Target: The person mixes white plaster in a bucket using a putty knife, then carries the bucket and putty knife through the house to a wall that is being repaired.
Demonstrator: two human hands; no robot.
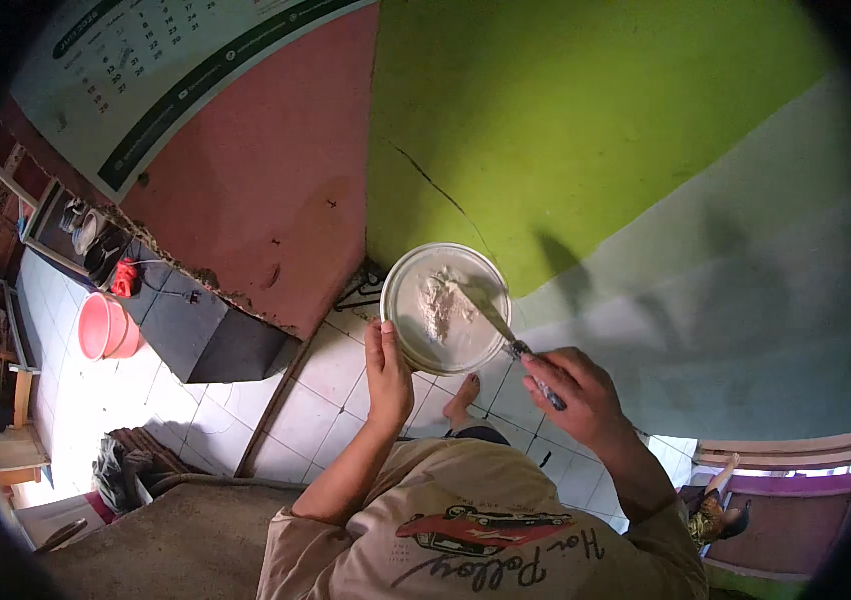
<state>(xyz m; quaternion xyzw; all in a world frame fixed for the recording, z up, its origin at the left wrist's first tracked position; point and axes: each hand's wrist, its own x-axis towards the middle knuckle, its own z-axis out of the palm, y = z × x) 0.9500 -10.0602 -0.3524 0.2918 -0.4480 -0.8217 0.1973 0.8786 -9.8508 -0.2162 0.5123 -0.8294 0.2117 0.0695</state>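
Observation:
My left hand [389, 378] grips the near left rim of a round white lid-like dish [411, 338], held up in front of the wall. A lump of whitish paste [436, 308] lies on it, a little left of its middle. In my right hand [586, 398] is a putty knife [491, 315], fingers wrapped round its dark handle. The blade slants up and left over the dish, its tip at the paste. Beyond the dish stands the green wall [526, 130], with a thin dark crack [431, 182] running down toward the rim.
A pink wall part [276, 190] with a chipped lower edge carries a calendar [146, 80]. At left are a pink bucket [108, 328], a dark box-like block [221, 340] and a shoe rack [76, 235]. White tiles [296, 425] cover the floor. Another person [726, 518] is at lower right.

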